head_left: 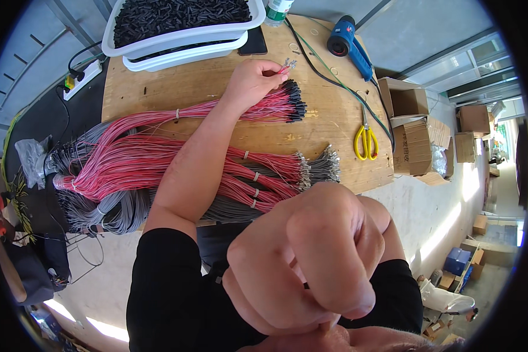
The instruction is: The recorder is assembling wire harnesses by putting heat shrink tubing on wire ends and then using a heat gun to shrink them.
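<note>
My left hand point(253, 82) is over the far part of the wooden table, its thumb and fingers pinching a few red wires point(285, 69) near their bare metal ends. Just below it a bundle of red wires ends in black sleeves point(294, 101). Raised close to the camera, my right hand point(305, 252) is closed with its fingers curled; whatever is inside is hidden. Beneath my left forearm lie thick bundles of red wires point(141, 152) with white ties, some ending in metal terminals point(304, 170). Grey wires point(129, 208) lie under and beside them.
A white tub point(185, 42) heaped with short black sleeves stands at the back left of the wooden table point(346, 170). Yellow-handled scissors point(365, 142) and a blue heat gun point(349, 47) lie to the right. Cardboard boxes point(410, 144) stand beyond, and a power strip point(83, 79) sits left.
</note>
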Demonstrator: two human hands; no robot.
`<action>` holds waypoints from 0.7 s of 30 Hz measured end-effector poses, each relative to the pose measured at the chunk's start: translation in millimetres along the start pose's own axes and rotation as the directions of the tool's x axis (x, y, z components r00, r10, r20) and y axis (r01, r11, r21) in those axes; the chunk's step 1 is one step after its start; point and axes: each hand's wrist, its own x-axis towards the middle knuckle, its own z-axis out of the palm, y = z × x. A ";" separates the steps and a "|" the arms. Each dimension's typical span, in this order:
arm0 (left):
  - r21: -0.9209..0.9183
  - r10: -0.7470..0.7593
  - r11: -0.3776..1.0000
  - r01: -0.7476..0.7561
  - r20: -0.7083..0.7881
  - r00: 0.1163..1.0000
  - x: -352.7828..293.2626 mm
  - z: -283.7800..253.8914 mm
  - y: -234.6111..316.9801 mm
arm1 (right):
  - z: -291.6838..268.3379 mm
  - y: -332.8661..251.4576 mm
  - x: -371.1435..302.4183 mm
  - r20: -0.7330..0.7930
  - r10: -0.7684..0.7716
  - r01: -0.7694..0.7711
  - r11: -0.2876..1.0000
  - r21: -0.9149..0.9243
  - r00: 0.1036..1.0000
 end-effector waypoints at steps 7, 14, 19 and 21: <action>0.007 -0.004 1.000 0.004 -0.012 1.000 -1.8 -0.7 -1.3 | 2.8 -0.2 -1.7 -0.045 0.008 -0.007 1.000 0.022 0.999; 0.020 -0.006 1.000 0.006 -0.001 1.000 -1.3 -1.9 -0.4 | -5.0 5.2 1.3 0.014 -0.039 0.039 0.999 0.022 0.999; 0.027 -0.006 1.000 0.006 0.002 1.000 -1.2 -1.1 -0.5 | -9.5 5.7 1.4 0.065 -0.062 0.060 0.998 0.021 0.996; 0.014 0.008 1.000 -0.008 0.001 1.000 -1.0 -1.5 -1.1 | -8.1 5.4 1.2 0.051 -0.055 0.054 0.998 0.017 0.997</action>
